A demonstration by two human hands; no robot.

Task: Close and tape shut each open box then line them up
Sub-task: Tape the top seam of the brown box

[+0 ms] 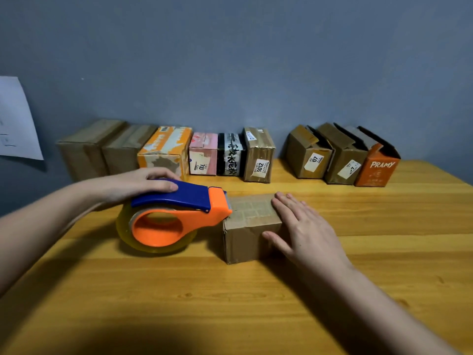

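Observation:
A small brown cardboard box [243, 234] stands in the middle of the wooden table [230, 303] with its top flaps down. My right hand [304, 231] lies flat on its right half, fingers straight on the top, thumb against the front face. My left hand [138, 184] grips the blue handle of an orange tape dispenser [179, 216] holding a clear tape roll. The dispenser's nose touches the box's top left edge.
Several closed boxes [166, 152] stand in a row along the blue wall at the back left. Three boxes with open flaps [343, 156], one of them orange, stand at the back right. A white paper [15, 119] hangs on the wall at left.

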